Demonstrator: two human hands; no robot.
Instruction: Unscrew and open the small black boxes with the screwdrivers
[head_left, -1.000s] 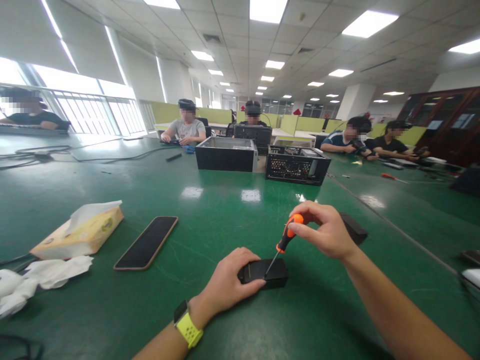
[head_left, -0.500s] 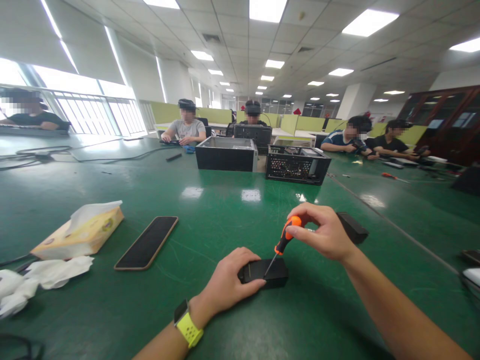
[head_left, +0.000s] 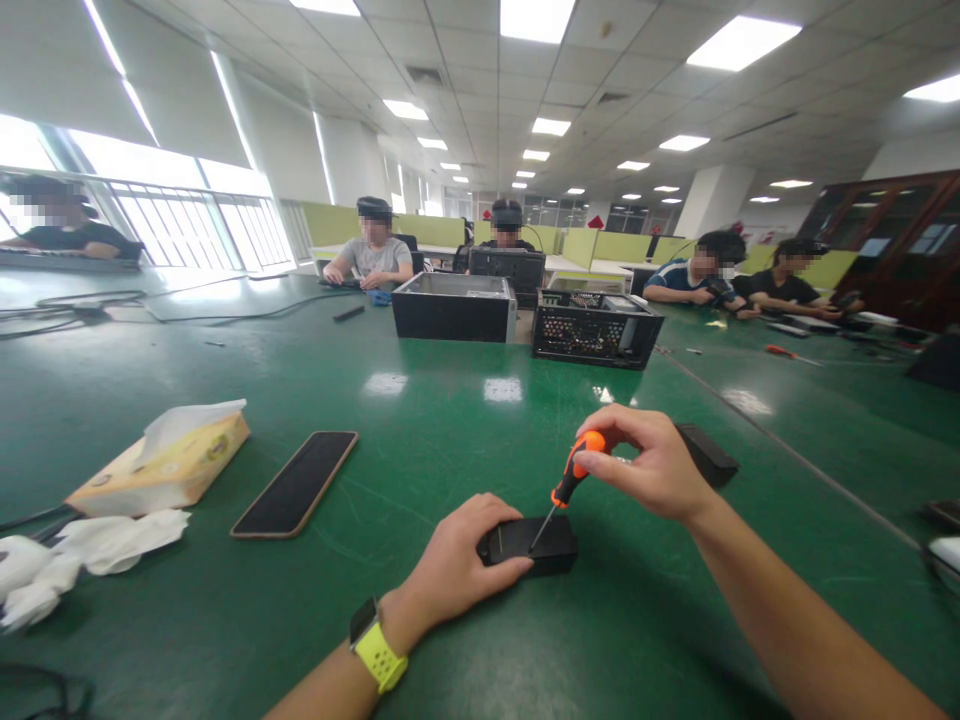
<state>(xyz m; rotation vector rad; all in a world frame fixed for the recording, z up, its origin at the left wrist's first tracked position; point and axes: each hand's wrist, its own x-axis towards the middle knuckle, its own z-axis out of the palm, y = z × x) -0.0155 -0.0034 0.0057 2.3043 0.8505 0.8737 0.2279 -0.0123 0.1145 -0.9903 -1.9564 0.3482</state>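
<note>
A small black rectangular box point(head_left: 555, 548) lies flat on the green table point(head_left: 405, 440) in front of me. My left hand point(head_left: 472, 555), with a yellow-strapped watch at the wrist, grips the box's left end between thumb and fingers. In my right hand point(head_left: 649, 465) is an orange and black screwdriver point(head_left: 574, 475), pinched at its handle by fingers and thumb. The screwdriver leans to the right, and its tip meets the top face of the box near my left thumb. Behind my right hand lies another black block-shaped piece point(head_left: 709, 455), partly hidden.
A phone point(head_left: 296, 485), a tissue pack point(head_left: 161, 465) and crumpled tissues point(head_left: 112, 545) lie to the left. Two open black metal cases point(head_left: 454, 315) point(head_left: 596, 335) stand farther back. A second screwdriver point(head_left: 784, 352) lies at the right. Several people sit around the table.
Both hands, the screwdriver and the box keep almost the same places. The whole view has shifted very slightly; nothing was taken up or let go.
</note>
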